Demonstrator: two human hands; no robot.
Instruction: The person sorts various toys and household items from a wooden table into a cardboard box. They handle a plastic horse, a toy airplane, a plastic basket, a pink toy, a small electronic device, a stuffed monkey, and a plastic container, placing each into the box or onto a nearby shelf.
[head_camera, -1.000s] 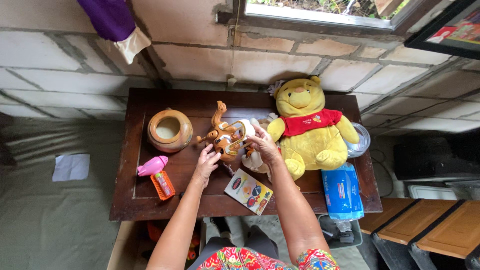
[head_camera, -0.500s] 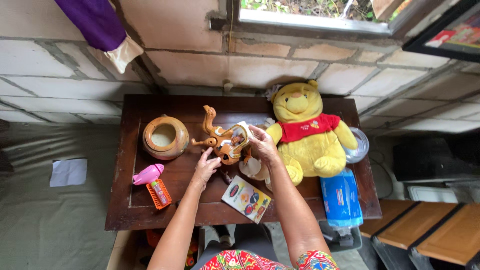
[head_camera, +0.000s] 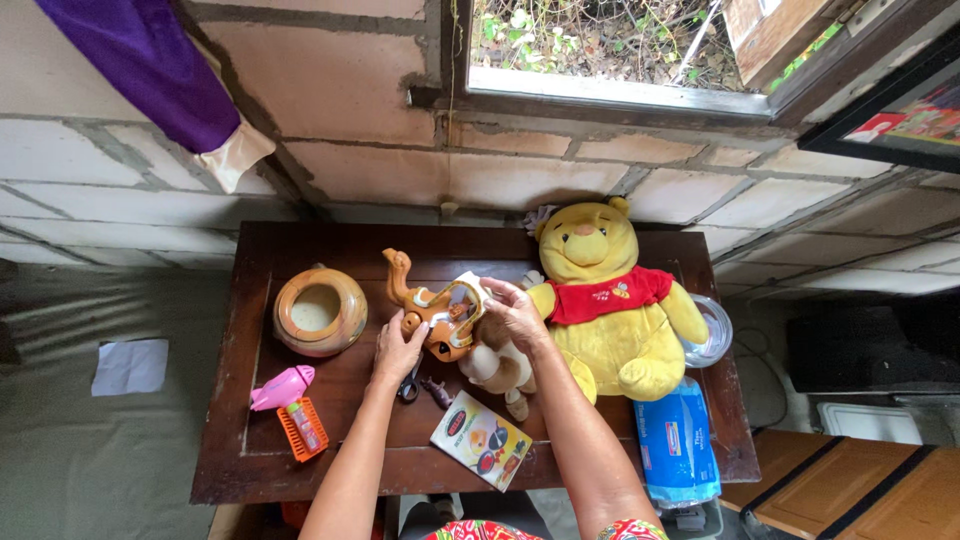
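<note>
Two hands are seen over a dark wooden tabletop (head_camera: 300, 470), both on one toy. Largest on it is the yellow stuffed bear (head_camera: 610, 300) in a red shirt, set upright against the block wall at the right. Left of centre stands a round clay pot (head_camera: 320, 312), and a blue packet (head_camera: 678, 440) overhangs the near right edge. The brown toy horse (head_camera: 432, 310) lies mid-tabletop, between pot and bear. It is judged to be hard, light plastic, stiff and somewhat slick, best taken by the body rather than the thin neck. The left hand (head_camera: 397, 352) is laid on its lower body, fingers curled loosely, while the right hand (head_camera: 515, 315) is closed on its cream loop; how firmly cannot be told. A picture card (head_camera: 481, 440) lies near the front edge, and a pink toy (head_camera: 283, 388) lies at the left.
</note>
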